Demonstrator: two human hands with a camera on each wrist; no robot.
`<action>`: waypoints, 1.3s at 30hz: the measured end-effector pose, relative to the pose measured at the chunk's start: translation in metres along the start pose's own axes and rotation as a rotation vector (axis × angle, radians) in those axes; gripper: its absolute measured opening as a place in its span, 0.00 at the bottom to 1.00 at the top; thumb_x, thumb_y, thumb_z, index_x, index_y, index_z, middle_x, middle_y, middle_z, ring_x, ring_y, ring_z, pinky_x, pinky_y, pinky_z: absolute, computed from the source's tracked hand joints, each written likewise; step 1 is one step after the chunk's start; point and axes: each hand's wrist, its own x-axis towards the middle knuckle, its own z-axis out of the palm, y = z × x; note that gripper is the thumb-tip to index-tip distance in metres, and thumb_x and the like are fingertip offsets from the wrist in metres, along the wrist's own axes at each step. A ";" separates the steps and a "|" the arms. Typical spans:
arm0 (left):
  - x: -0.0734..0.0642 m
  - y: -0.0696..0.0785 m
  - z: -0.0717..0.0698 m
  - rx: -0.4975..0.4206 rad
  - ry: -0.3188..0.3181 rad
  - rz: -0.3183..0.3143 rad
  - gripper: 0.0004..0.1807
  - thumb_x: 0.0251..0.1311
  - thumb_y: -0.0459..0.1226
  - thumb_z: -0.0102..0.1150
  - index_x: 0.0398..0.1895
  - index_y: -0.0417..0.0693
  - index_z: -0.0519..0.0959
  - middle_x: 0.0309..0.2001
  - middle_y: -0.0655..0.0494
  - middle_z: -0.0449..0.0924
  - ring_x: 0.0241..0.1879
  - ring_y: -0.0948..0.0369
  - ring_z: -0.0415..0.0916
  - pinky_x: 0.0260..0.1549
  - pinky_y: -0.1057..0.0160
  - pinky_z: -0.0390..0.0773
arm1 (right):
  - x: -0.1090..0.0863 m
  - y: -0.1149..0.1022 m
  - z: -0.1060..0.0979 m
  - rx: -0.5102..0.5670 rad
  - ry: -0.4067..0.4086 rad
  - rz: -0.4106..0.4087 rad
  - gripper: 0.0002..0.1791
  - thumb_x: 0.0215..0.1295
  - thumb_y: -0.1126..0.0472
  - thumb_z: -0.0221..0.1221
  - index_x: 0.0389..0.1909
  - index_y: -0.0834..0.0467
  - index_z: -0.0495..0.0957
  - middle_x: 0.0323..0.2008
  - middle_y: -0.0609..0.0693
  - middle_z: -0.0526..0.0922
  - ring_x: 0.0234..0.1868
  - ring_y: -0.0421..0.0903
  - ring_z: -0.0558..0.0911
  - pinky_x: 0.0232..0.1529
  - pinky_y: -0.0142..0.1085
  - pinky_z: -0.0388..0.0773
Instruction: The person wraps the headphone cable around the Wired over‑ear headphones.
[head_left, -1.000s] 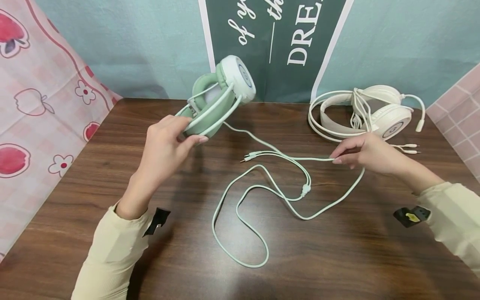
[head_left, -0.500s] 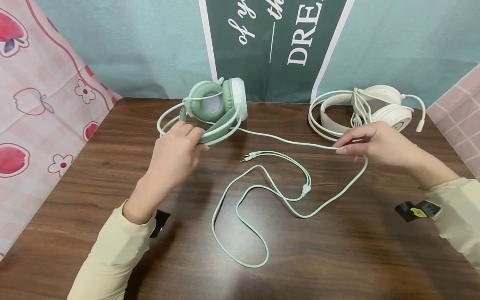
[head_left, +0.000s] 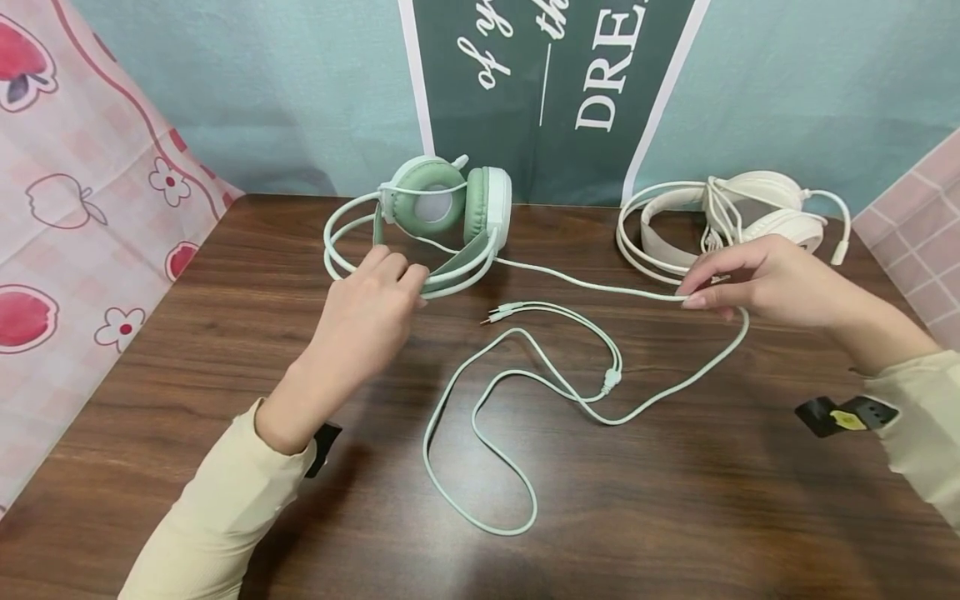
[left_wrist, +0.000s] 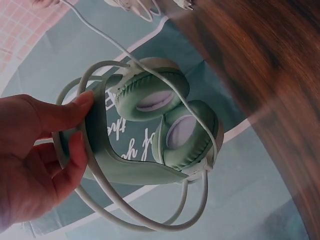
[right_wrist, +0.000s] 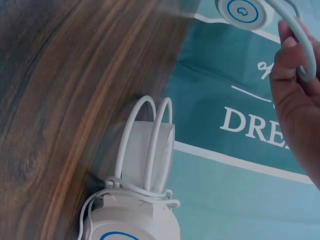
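My L hand point(head_left: 375, 312) gripped the green headset point(head_left: 476, 204), my R hand point(head_left: 776, 279) pinched its cable point(head_left: 612, 378), mostly loose & prob. left to bundle, w/ the white headset point(head_left: 776, 190) already bundled.

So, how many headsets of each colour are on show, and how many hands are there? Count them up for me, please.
Green headset: 1
White headset: 1
Hands: 2, the left hand gripping the green one's headband and the right hand pinching its cable
Total: 4
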 end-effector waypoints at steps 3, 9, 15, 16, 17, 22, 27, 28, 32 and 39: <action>0.001 0.001 0.001 0.010 0.003 0.001 0.08 0.45 0.28 0.63 0.22 0.38 0.71 0.23 0.47 0.70 0.33 0.50 0.69 0.15 0.52 0.72 | 0.000 -0.001 0.001 -0.012 -0.044 -0.044 0.12 0.49 0.78 0.60 0.30 0.60 0.82 0.21 0.48 0.77 0.15 0.40 0.72 0.16 0.32 0.66; 0.001 0.002 0.001 0.017 -0.035 -0.004 0.07 0.45 0.26 0.60 0.21 0.39 0.71 0.21 0.48 0.68 0.31 0.50 0.68 0.11 0.52 0.70 | 0.002 -0.002 0.000 -0.085 -0.004 -0.051 0.12 0.47 0.77 0.62 0.28 0.57 0.82 0.23 0.46 0.79 0.18 0.38 0.73 0.19 0.29 0.67; -0.002 0.000 -0.002 0.001 -0.074 0.010 0.08 0.47 0.21 0.53 0.19 0.40 0.70 0.20 0.49 0.66 0.30 0.51 0.67 0.10 0.54 0.68 | 0.006 -0.005 -0.004 -0.216 0.055 -0.076 0.14 0.43 0.77 0.65 0.27 0.56 0.83 0.27 0.41 0.82 0.28 0.33 0.76 0.31 0.20 0.68; -0.003 0.000 -0.002 -0.003 -0.077 0.013 0.08 0.47 0.21 0.52 0.19 0.40 0.70 0.20 0.49 0.66 0.30 0.51 0.67 0.11 0.54 0.68 | 0.006 -0.005 -0.005 -0.224 0.063 -0.088 0.14 0.42 0.78 0.65 0.26 0.56 0.83 0.27 0.41 0.82 0.29 0.32 0.76 0.32 0.20 0.68; -0.003 0.000 -0.003 -0.004 -0.081 0.017 0.08 0.47 0.21 0.52 0.19 0.40 0.70 0.20 0.49 0.66 0.30 0.51 0.67 0.11 0.54 0.69 | 0.007 -0.005 -0.006 -0.230 0.070 -0.103 0.14 0.41 0.79 0.65 0.26 0.57 0.83 0.27 0.41 0.82 0.30 0.32 0.77 0.33 0.20 0.68; -0.003 0.001 -0.006 -0.010 -0.099 0.024 0.08 0.47 0.20 0.51 0.20 0.40 0.70 0.20 0.49 0.66 0.30 0.51 0.67 0.12 0.54 0.69 | 0.012 -0.006 -0.011 -0.290 0.098 -0.196 0.17 0.36 0.82 0.65 0.23 0.56 0.82 0.27 0.41 0.80 0.31 0.31 0.75 0.33 0.21 0.66; -0.002 0.003 -0.008 -0.009 -0.115 0.034 0.09 0.46 0.19 0.50 0.21 0.40 0.72 0.20 0.49 0.66 0.30 0.51 0.67 0.12 0.54 0.69 | 0.017 -0.011 -0.016 -0.398 0.116 -0.253 0.19 0.33 0.82 0.66 0.22 0.54 0.82 0.24 0.38 0.78 0.27 0.29 0.71 0.28 0.21 0.63; -0.002 0.003 -0.008 -0.008 -0.118 0.036 0.09 0.46 0.19 0.51 0.21 0.40 0.72 0.21 0.49 0.66 0.31 0.51 0.67 0.12 0.54 0.69 | 0.018 -0.012 -0.017 -0.417 0.114 -0.268 0.20 0.32 0.82 0.66 0.21 0.54 0.81 0.24 0.39 0.78 0.26 0.29 0.70 0.28 0.22 0.63; -0.002 0.005 -0.011 0.001 -0.135 0.054 0.08 0.47 0.20 0.53 0.22 0.40 0.73 0.21 0.49 0.67 0.31 0.50 0.67 0.12 0.54 0.69 | 0.022 -0.016 -0.020 -0.480 0.128 -0.294 0.19 0.33 0.81 0.66 0.21 0.53 0.81 0.23 0.39 0.78 0.25 0.28 0.68 0.27 0.21 0.62; -0.002 0.008 -0.015 0.032 -0.158 0.102 0.08 0.48 0.21 0.54 0.21 0.40 0.73 0.22 0.48 0.67 0.30 0.51 0.67 0.12 0.56 0.70 | 0.029 -0.016 -0.020 -0.520 0.155 -0.306 0.17 0.34 0.80 0.66 0.20 0.53 0.81 0.22 0.38 0.76 0.24 0.28 0.66 0.25 0.23 0.61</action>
